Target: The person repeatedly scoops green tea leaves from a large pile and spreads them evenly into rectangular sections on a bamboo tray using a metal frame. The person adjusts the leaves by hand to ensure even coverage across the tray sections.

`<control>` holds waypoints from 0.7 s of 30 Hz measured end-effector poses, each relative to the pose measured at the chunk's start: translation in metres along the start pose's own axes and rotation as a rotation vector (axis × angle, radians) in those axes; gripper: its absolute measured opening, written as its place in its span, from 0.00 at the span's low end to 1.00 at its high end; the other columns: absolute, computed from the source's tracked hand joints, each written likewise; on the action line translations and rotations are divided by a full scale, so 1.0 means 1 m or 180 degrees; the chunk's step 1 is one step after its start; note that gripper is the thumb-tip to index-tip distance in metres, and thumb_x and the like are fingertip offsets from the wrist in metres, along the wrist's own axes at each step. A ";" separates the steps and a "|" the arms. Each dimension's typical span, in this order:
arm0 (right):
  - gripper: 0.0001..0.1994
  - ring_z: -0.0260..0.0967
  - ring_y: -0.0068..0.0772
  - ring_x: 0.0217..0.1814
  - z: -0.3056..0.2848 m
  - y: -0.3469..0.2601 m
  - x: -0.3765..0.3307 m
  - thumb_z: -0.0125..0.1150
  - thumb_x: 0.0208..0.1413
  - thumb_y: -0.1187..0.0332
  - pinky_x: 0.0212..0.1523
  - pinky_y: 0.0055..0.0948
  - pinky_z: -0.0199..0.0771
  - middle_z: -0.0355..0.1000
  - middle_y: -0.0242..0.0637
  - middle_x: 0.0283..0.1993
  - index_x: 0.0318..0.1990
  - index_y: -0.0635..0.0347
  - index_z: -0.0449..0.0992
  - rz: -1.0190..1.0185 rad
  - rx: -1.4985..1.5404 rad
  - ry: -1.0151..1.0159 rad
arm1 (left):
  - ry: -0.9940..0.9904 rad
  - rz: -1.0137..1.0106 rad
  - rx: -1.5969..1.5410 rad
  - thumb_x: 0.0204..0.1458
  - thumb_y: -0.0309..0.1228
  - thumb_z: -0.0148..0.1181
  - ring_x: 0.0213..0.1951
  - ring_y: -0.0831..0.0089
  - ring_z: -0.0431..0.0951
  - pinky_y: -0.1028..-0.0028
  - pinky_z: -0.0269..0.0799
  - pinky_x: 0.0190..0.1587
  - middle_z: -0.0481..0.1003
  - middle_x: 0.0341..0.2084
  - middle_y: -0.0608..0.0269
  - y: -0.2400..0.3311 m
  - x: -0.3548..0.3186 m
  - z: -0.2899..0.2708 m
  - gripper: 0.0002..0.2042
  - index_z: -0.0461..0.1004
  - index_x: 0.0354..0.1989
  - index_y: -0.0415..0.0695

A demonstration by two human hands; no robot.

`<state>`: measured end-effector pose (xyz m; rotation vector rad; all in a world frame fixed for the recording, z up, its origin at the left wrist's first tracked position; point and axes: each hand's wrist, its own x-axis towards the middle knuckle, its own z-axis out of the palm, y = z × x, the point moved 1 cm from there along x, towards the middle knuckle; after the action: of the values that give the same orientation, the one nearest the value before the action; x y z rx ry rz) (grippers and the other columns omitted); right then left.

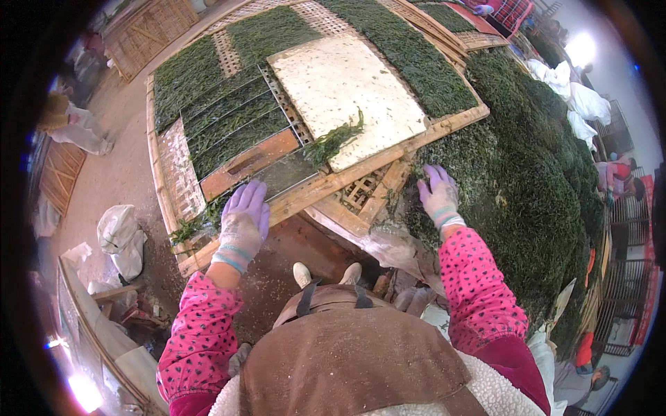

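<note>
My left hand (245, 220), in a purple and white glove, lies over the front bar of a wooden-framed woven tray (347, 178), fingers stretched out and holding nothing. Just beyond it, an orange-brown wooden block with a slot (250, 163) rests at the near end of a metal divider frame (276, 105). Dark green leafy strands fill rows inside that frame. A speckled white board (347, 90) lies to its right, with a loose green clump (335, 141) at its near corner. My right hand (439, 194), also gloved, is at the left edge of a large green heap (520, 159), fingers spread, nothing visibly held.
Green blocks (270, 33) cover other parts of the tray. Another woven frame (364, 194) sits beneath its front bar. White sacks (121, 239) stand on the floor at left, more sacks (569, 90) behind the heap. A person (617, 173) is at far right.
</note>
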<state>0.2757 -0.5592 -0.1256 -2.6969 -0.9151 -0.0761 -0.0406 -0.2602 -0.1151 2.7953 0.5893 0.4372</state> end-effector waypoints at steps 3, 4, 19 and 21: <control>0.23 0.64 0.55 0.63 0.013 0.037 -0.016 0.62 0.56 0.58 0.62 0.52 0.66 0.67 0.45 0.63 0.59 0.51 0.73 0.0122 -0.0369 -0.1040 | 0.0020 -0.0009 0.0059 0.57 0.31 0.54 0.61 0.51 0.69 0.56 0.65 0.63 0.71 0.59 0.50 0.000 0.003 0.001 0.21 0.70 0.60 0.40; 0.18 0.68 0.55 0.58 0.018 0.043 -0.019 0.61 0.56 0.62 0.58 0.48 0.70 0.71 0.47 0.57 0.54 0.51 0.77 -0.0115 -0.0486 -0.1081 | 0.0027 -0.0005 0.0068 0.57 0.31 0.54 0.61 0.51 0.69 0.56 0.65 0.63 0.71 0.59 0.50 0.001 0.004 -0.001 0.21 0.70 0.60 0.40; 0.09 0.71 0.13 0.38 -0.148 0.033 0.014 0.64 0.57 0.76 0.35 0.15 0.69 0.78 0.25 0.44 0.45 0.60 0.78 0.0676 0.4017 -0.0991 | 0.0116 0.0020 0.0122 0.58 0.33 0.55 0.56 0.50 0.72 0.55 0.69 0.58 0.73 0.55 0.51 0.013 0.009 -0.004 0.18 0.73 0.56 0.43; 0.08 0.72 0.16 0.37 -0.153 0.024 0.025 0.64 0.55 0.76 0.36 0.18 0.71 0.79 0.28 0.41 0.43 0.59 0.79 0.0557 0.3663 -0.0800 | -0.0017 -0.0163 0.0231 0.59 0.35 0.54 0.57 0.52 0.71 0.54 0.68 0.58 0.71 0.56 0.53 0.015 0.009 -0.004 0.19 0.72 0.57 0.44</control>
<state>0.3166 -0.6073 0.0179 -1.6873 -0.5059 0.6353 -0.0290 -0.2688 -0.1053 2.8414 0.6872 0.4059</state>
